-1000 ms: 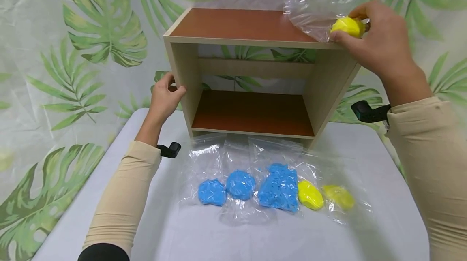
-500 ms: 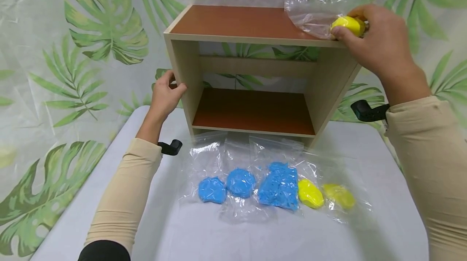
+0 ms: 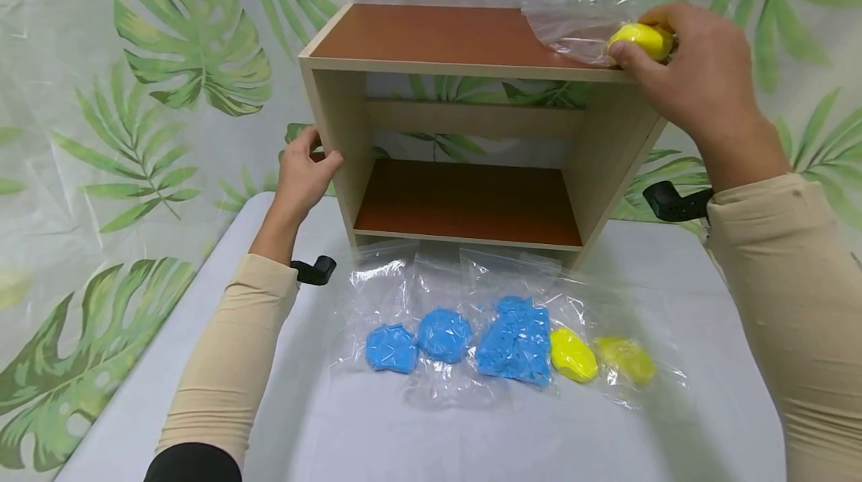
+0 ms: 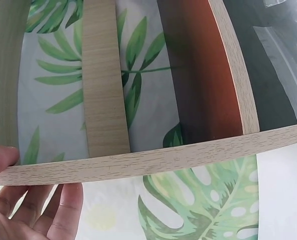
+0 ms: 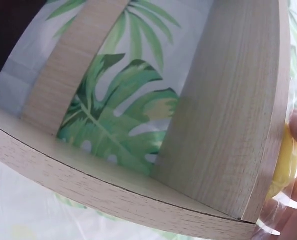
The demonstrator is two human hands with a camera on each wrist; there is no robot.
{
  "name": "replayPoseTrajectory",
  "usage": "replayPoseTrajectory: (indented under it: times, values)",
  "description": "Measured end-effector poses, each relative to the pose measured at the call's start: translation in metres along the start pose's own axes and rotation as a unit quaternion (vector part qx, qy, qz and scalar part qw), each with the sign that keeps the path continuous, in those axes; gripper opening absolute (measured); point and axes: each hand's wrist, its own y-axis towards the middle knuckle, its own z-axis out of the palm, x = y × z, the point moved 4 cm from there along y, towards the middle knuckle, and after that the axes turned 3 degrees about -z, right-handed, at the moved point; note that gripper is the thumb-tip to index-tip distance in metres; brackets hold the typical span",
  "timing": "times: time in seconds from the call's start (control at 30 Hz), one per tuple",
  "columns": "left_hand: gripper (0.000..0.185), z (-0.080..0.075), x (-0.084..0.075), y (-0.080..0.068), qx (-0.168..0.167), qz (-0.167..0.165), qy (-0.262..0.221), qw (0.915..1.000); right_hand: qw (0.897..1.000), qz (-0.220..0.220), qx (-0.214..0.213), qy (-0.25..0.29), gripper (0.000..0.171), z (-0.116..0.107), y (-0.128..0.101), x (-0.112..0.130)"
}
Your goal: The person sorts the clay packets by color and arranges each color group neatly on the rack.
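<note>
A small wooden shelf [image 3: 417,37] with red-brown boards and pale side panels stands on the white table. My left hand [image 3: 301,175] holds its left side panel. In the left wrist view the thumb [image 4: 2,156] lies on the panel's inner side and the fingers [image 4: 66,212] on its outer side. At the top right corner, my right hand [image 3: 710,78] grips a yellow clay-like lump [image 3: 638,40] inside a clear plastic bag [image 3: 569,25]. The bag's loose end spreads left over the top board. In the right wrist view, the yellow lump [image 5: 286,162] shows beside the top board's edge.
Before the shelf, clear bags lie in a row on the table [image 3: 377,437]. Several hold blue lumps [image 3: 444,336]; on the right, others hold yellow lumps [image 3: 573,355]. A leaf-patterned cloth [image 3: 195,25] hangs behind. The shelf's back is partly open.
The head view has tilted slightly, so the shelf and bags sit a little higher in it. Both hands keep their places on the shelf and the bagged yellow lump.
</note>
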Motion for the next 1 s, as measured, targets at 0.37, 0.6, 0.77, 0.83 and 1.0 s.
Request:
replayPoseTrajectory:
  times: [0.37, 0.6, 0.77, 0.83, 1.0]
  values:
    - [0.043, 0.0, 0.001, 0.0, -0.001, 0.008, -0.003, 1.0, 0.968, -0.142, -0.204, 0.047, 0.052, -0.006, -0.052, -0.004]
    - [0.043, 0.002, 0.001, 0.001, -0.004, 0.004, -0.001, 1.0, 0.949, -0.201, -0.239, 0.052, 0.035, 0.03, -0.132, -0.044]
    - [0.043, 0.007, 0.002, 0.0, 0.003, 0.0, -0.003, 1.0, 0.984, -0.173, 0.019, -0.027, 0.016, 0.075, -0.191, -0.098]
    - [0.042, 0.006, 0.001, 0.0, 0.0, -0.003, -0.001, 1.0, 0.985, -0.154, 0.07, -0.046, 0.026, 0.091, -0.211, -0.117]
    - [0.043, 0.002, 0.0, -0.001, -0.009, -0.003, -0.002, 1.0, 0.983, -0.138, 0.111, -0.039, 0.03, 0.123, -0.248, -0.149]
